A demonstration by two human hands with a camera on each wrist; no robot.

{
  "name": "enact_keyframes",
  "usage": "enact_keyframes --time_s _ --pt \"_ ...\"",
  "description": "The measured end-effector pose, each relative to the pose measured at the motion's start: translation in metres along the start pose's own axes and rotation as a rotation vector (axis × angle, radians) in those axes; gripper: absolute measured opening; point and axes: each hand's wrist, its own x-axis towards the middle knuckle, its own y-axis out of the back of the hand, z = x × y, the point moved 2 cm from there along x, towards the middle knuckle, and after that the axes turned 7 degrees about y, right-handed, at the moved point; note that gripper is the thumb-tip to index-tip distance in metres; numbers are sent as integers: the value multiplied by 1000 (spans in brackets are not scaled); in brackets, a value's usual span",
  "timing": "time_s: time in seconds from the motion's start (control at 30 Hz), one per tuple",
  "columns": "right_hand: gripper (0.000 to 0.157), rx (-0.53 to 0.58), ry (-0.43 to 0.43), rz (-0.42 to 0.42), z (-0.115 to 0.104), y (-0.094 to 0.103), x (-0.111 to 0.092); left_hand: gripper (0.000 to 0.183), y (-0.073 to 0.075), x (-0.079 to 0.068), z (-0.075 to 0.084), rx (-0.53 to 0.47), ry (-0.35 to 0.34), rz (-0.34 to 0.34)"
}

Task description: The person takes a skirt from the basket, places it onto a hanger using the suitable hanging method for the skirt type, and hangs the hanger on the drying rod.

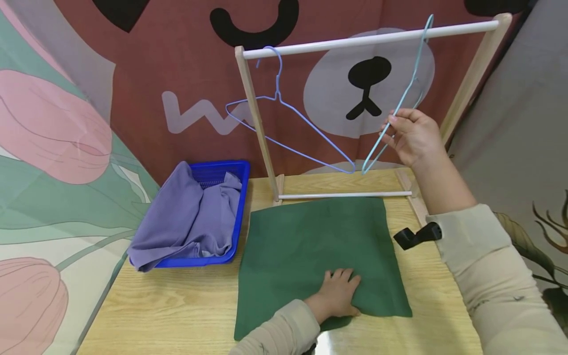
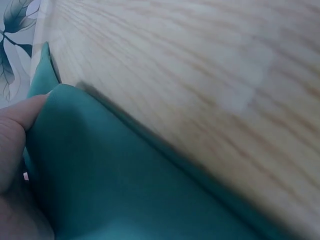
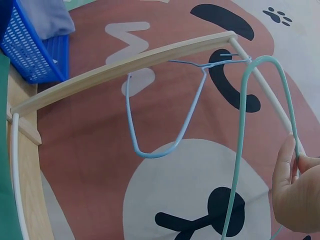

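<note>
My right hand pinches the side of a light teal wire hanger whose hook sits at the rack's top bar. In the right wrist view, thumb and fingers close on the hanger's thin wire. A green cloth lies spread on the table before the rack. My left hand rests on its near edge with fingers spread. The left wrist view shows the thumb at the cloth's edge, where a corner lifts slightly. A blue hanger hangs at the left end of the bar.
A blue plastic basket holding a purple cloth stands on the wooden table, left of the rack. The rack's wooden posts and lower white bar border the cloth's far side. A printed curtain hangs behind.
</note>
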Motion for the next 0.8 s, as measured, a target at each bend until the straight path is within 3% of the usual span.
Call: enact_keyframes --time_s 0.37,0.8 --pt "8 27 11 -43 -9 -2 -7 76 4 5 -2 31 28 -9" --pt "10 71 27 -230 -16 5 -32 75 6 12 -6 85 38 -19"
